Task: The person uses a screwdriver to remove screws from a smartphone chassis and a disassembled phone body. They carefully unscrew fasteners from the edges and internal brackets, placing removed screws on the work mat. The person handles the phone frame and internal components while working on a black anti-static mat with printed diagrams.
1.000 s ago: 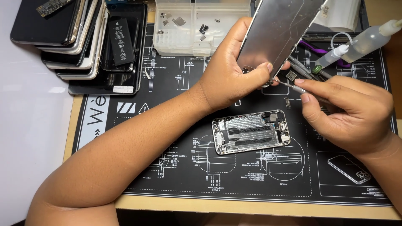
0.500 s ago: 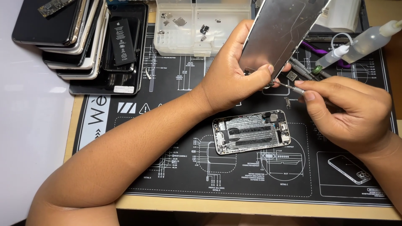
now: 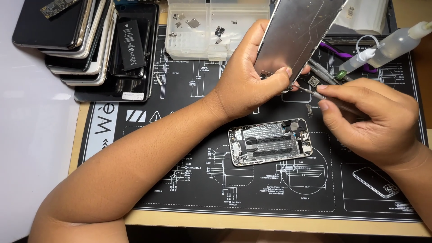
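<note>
Screen panel [image 3: 299,33], metal back facing the camera, is held tilted above the black mat [image 3: 189,112] by the left hand [image 3: 252,76], whose thumb and fingers are clamped on its lower edge. A thin screwdriver [image 3: 310,92] is pinched between the closed fingers of the right hand [image 3: 373,121], its tip touching the panel's lower corner. An opened phone body [image 3: 270,141] lies flat on the mat just below both hands. A clear parts tray [image 3: 202,31] sits behind the left hand, a stack of phones [image 3: 85,45] is at the far left, and a squeeze bottle [image 3: 391,45] lies at the right.
</note>
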